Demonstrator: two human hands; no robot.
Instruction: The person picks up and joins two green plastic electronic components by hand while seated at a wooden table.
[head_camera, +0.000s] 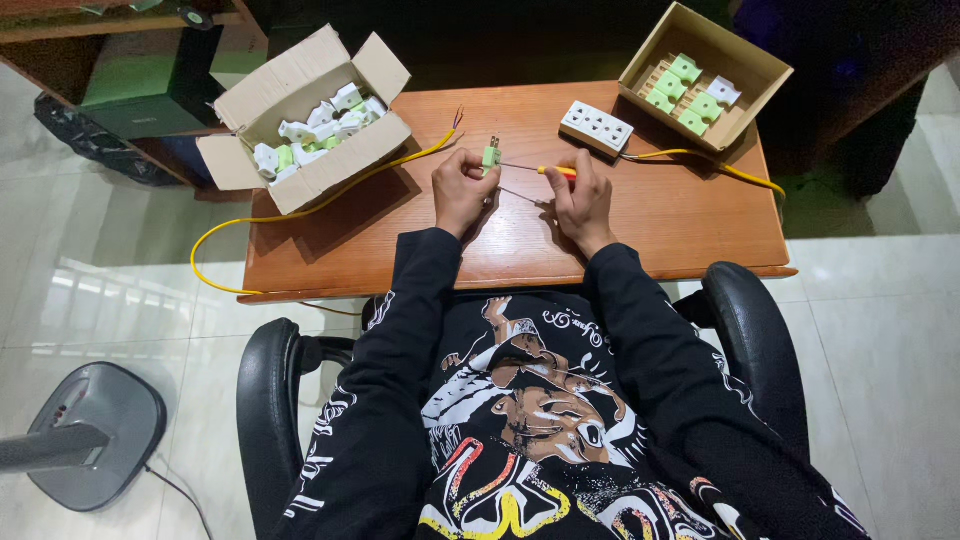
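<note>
My left hand (462, 190) grips a small green plug (491, 155) with metal prongs sticking up, held just above the wooden table (660, 215). My right hand (581, 198) holds a screwdriver with an orange handle (557, 171); its thin shaft points left and meets the plug. Both hands sit near the middle of the table, close together. A thin wire runs on the table between the two hands.
An open cardboard box (303, 118) of white and green plug parts sits at the far left. A smaller box (706, 75) of green parts stands at the far right, beside a white multi-socket block (597, 127). Yellow cable (300, 212) trails off both table sides. A fan base (92, 436) stands on the floor.
</note>
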